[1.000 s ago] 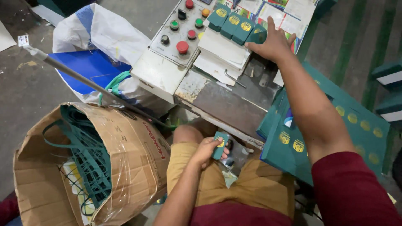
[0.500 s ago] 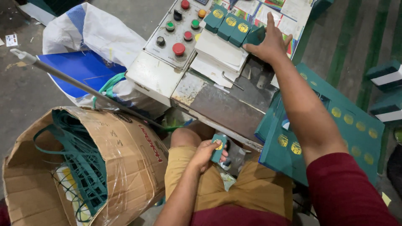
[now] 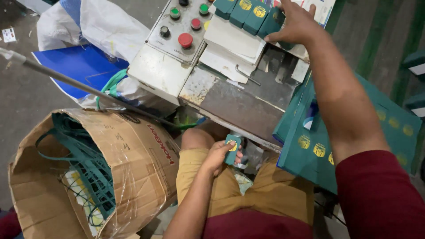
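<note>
Over our lap, at a worn metal machine table [image 3: 248, 104], we hold small green cards.

From the head view, our left hand [image 3: 217, 155] is closed around one small green card [image 3: 232, 148] above our knee, while our right hand [image 3: 295, 24] is spread flat on a row of green cards [image 3: 248, 11] at the table's far edge. A cream control panel [image 3: 170, 48] carries round red, green and black buttons. Beside us stands a cardboard box [image 3: 133, 163] wrapped in glossy film, with green strapping inside, on grey concrete floor [image 3: 26, 102].
</note>
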